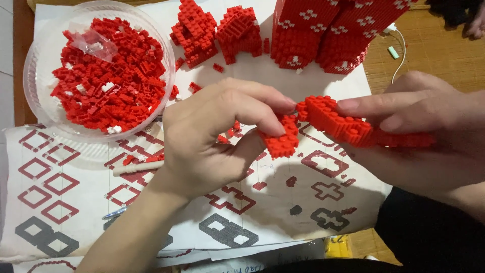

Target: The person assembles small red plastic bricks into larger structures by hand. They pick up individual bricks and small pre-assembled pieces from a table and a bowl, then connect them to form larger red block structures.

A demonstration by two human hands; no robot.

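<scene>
My left hand (pixel 212 136) pinches a small red block piece (pixel 280 139) between thumb and fingers. My right hand (pixel 429 131) grips a longer red assembly of tiny bricks (pixel 338 121), its fingers along the top. The two red pieces meet at the middle, above a printed paper sheet (pixel 283 202) with red and grey brick diagrams. Whether the pieces are joined or only touching I cannot tell.
A clear plastic bowl (pixel 38 65) at the upper left holds several loose red and white bricks. Built red sections (pixel 202 33) and tall red walls with white marks (pixel 323 30) stand at the back. A white stick tool (pixel 136 168) lies on the sheet. A white cable (pixel 401 50) lies at the right.
</scene>
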